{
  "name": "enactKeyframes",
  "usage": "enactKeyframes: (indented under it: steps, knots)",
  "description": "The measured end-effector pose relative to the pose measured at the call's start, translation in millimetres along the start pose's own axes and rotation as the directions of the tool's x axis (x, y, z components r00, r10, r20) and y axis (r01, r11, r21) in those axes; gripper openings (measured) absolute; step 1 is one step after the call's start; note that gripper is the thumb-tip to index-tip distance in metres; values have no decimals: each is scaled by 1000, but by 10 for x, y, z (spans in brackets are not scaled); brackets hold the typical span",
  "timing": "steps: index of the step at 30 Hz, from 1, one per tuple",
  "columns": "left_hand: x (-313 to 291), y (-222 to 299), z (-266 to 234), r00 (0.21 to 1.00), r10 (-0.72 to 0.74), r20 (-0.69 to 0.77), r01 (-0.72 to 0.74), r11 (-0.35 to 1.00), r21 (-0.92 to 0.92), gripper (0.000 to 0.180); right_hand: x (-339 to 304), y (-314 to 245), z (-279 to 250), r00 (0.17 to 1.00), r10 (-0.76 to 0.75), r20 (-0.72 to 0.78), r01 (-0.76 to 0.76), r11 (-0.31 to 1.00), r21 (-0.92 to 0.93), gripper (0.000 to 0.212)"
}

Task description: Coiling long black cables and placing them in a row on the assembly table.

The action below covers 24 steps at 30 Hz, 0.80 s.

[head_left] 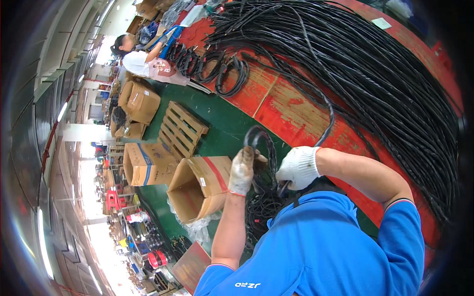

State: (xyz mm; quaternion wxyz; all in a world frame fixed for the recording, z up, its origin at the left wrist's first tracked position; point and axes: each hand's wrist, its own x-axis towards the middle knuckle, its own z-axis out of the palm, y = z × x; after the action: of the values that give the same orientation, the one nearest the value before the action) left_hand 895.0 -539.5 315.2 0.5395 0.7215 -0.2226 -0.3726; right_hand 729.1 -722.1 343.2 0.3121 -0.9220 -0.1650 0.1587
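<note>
I'm midway through winding a black cable coil (261, 158) above the green floor. My left hand (242, 171) is clenched on its left side, my right hand (298, 167) on its right. Next, I judge, another loop from the cable heap (375, 79) on the red tabletop (291, 108).

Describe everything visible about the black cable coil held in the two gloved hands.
The coil is a black, rubbery-looking cable wound into a few oval loops, held roughly upright in front of the person's chest. The left hand, in a soiled white glove, grips its left side; the right hand, in a cleaner white glove, holds the lower right. One strand runs up from the coil, curving toward the big cable bundle on the red table. More black cable hangs below the hands.
</note>
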Motion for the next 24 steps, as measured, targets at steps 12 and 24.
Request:
enactKeyframes:
  steps: [12,24]
  knots:
    - [-81,-448,217,857,-111,504,64,992,109,78,74,162,640,638,-13,-770,74,996,44,69]
    - [-859,215,-97,750,-108,653,-163,926,340,35,-499,1550,802,950,26,-312,-66,991,-118,19]
